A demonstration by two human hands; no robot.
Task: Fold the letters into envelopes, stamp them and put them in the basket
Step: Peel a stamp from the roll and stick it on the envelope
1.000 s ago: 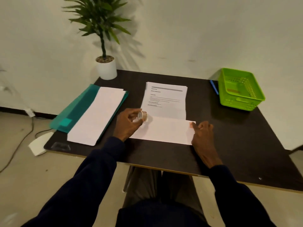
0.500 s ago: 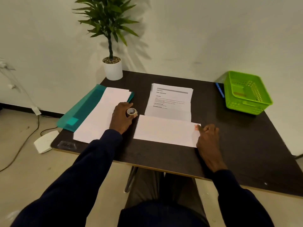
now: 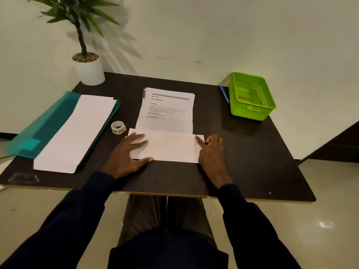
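Note:
A white envelope (image 3: 171, 147) lies flat on the dark table (image 3: 252, 156) in front of me. My left hand (image 3: 130, 154) rests spread on its left end, fingers apart, holding nothing. My right hand (image 3: 210, 154) presses an index finger on the envelope's upper right corner. Behind the envelope lies a stack of printed letters (image 3: 167, 111). A small roll of stamps or tape (image 3: 118, 127) stands on the table just left of the envelope. The green basket (image 3: 250, 97) sits at the back right with something flat inside.
A pile of white envelopes (image 3: 75, 131) lies on a teal folder (image 3: 40, 127) at the left. A potted plant (image 3: 88, 68) stands at the back left corner. A blue pen (image 3: 224, 94) lies beside the basket. The table's front edge is near my knees.
My left hand set the roll down on the table and moved right onto the envelope's left end. My right hand stayed at the envelope's right corner.

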